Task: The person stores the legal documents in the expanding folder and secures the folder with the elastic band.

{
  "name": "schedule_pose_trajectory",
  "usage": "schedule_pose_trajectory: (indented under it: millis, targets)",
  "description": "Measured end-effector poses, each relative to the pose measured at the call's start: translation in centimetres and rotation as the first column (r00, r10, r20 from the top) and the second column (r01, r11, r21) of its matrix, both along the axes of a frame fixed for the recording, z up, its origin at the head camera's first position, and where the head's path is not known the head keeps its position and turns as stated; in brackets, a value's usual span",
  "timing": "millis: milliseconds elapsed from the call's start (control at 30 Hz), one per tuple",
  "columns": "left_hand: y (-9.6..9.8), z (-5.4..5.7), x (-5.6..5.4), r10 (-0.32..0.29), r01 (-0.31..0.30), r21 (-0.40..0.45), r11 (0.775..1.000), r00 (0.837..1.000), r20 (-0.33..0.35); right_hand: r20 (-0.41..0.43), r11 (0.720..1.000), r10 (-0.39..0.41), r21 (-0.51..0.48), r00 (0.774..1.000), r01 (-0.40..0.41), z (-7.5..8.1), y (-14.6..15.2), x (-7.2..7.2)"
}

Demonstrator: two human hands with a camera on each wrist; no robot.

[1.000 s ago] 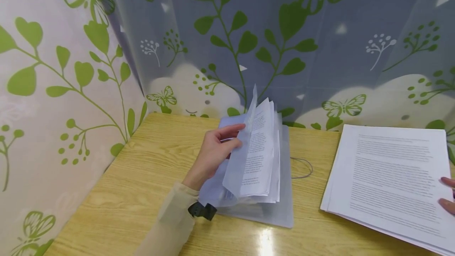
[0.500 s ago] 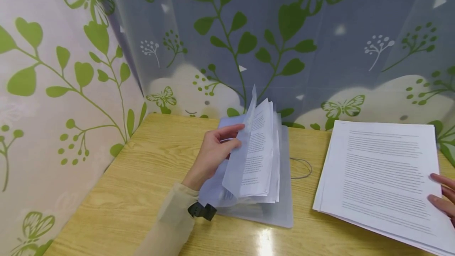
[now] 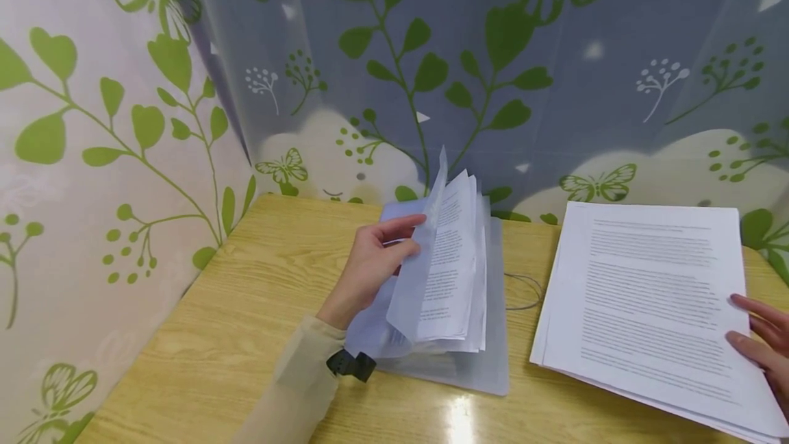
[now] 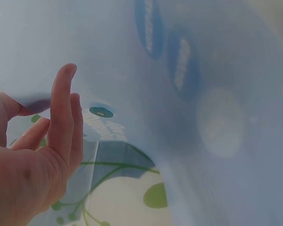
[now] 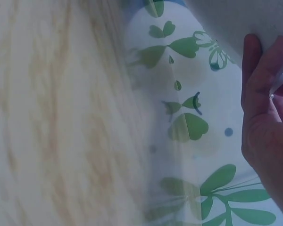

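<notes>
A translucent plastic folder [image 3: 471,372] lies on the table with printed sheets [image 3: 453,259] inside it. My left hand [image 3: 370,262] pinches its raised cover [image 3: 409,300] between thumb and fingers, so the cover stands up at a slant. Seen from the left wrist, the cover [image 4: 132,61] fills most of the view beside the hand [image 4: 47,146]. To the right, my right hand [image 3: 764,334] grips a stack of printed paper [image 3: 647,293] by its right edge, thumb on top. The right wrist view shows its fingers [image 5: 252,70] under the stack [image 5: 226,23].
A thin grey cord loop [image 3: 540,290] sticks out from the folder's right side. The wooden table [image 3: 216,334] meets a patterned curtain [image 3: 542,88] at the back and another curtain [image 3: 92,190] on the left. A black band [image 3: 351,365] circles the left wrist.
The right hand has moved left with the paper stack, bringing it closer to the folder. The left hand and the raised cover stay where they were.
</notes>
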State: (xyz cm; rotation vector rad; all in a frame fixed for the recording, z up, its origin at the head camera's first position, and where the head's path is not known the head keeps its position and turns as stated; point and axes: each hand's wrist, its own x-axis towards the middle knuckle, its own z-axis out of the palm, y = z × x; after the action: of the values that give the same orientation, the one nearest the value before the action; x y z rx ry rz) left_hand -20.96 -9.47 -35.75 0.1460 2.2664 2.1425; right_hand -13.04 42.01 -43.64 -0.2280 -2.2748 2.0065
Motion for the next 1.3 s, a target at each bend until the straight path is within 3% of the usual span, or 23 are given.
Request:
schedule_pose_trajectory:
  millis: [100, 233, 367, 667, 1300]
  targets:
    - [0.1, 0.1, 0.0, 0.003, -0.003, 0.003, 1.000, 1.000, 0.003, -0.053, 0.990, 0.020, -0.137, 0.998, -0.027, 0.1, -0.7, 0.2]
    - [0.2, 0.1, 0.0, 0.003, -0.003, 0.004, 1.000, 1.000, 0.014, -0.041, 0.985, 0.028, -0.171, 0.999, -0.034, 0.5, -1.4, 0.3]
    - [0.3, 0.1, 0.1, 0.005, -0.005, 0.005, 1.000, 1.000, 0.024, -0.013, 0.986, 0.046, -0.157, 0.999, -0.047, 0.9, -1.9, 0.4]
    - [0.2, 0.1, 0.0, 0.013, -0.013, 0.004, 1.000, 1.000, 0.028, -0.084, 0.986, 0.066, -0.147, 0.994, -0.078, 0.7, -3.0, 0.0]
    - [0.0, 0.3, 0.1, 0.019, -0.019, 0.010, 1.000, 0.999, 0.032, -0.040, 0.987, 0.060, -0.148, 0.997, -0.066, 1.2, -4.3, -0.7]
